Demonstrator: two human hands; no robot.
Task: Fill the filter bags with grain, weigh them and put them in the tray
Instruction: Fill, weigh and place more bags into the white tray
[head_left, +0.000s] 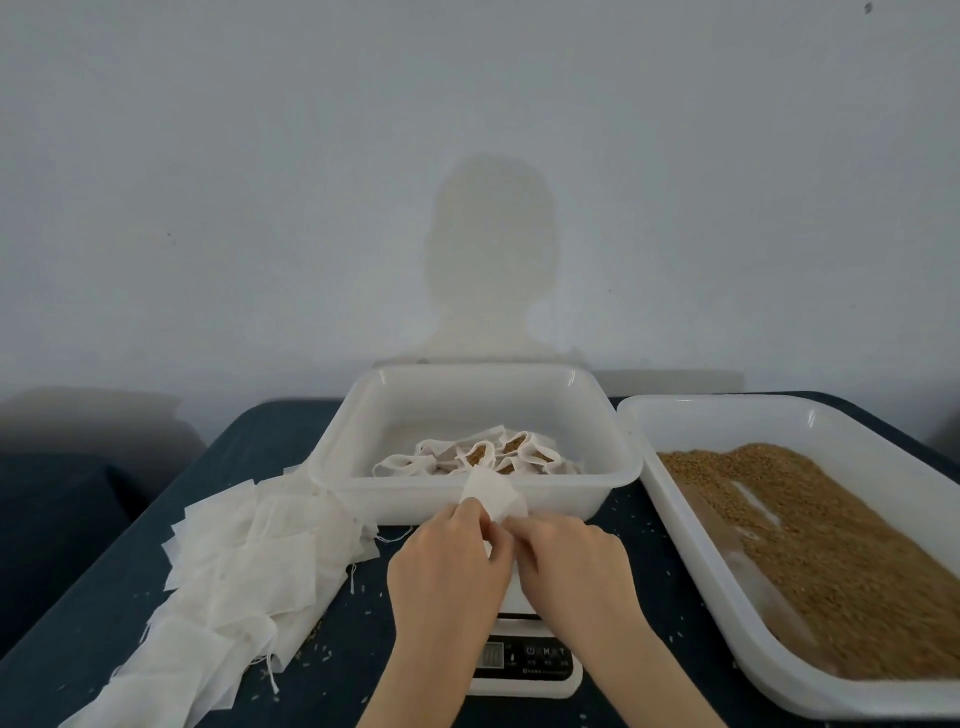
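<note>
Both hands meet over the white scale (524, 660) and pinch one white filter bag (493, 493), whose upper end sticks up above the fingers. My left hand (449, 566) holds its left side, my right hand (571, 561) its right side. Just behind them stands a white tray (363, 441) with several filled bags (488, 452) showing brown grain. On the right, a large white tray (675, 410) holds loose brown grain (831, 545). The scale's platform is mostly hidden under my hands.
A long heap of empty white filter bags (244, 566) lies on the dark blue table (104, 623) to the left. Stray grains dot the cloth around the scale. A pale wall stands behind the table.
</note>
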